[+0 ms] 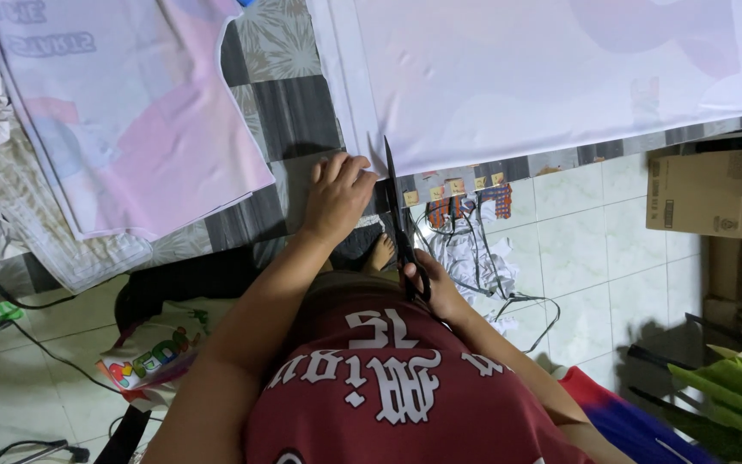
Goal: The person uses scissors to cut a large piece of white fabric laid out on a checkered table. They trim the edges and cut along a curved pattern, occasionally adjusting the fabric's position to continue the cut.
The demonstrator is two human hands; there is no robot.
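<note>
My left hand [337, 196]: flat, pressing pale fabric [551, 73] edge on surface [289, 112] | my right hand [431, 288]: fingers closed through black scissors [398, 215], blades at fabric edge.

Black scissors [401, 228] meet pale lilac fabric [551, 69]; the table [298, 107] is grey-and-black checked; a pink-and-white printed sheet [143, 129] covers its left edge.
</note>
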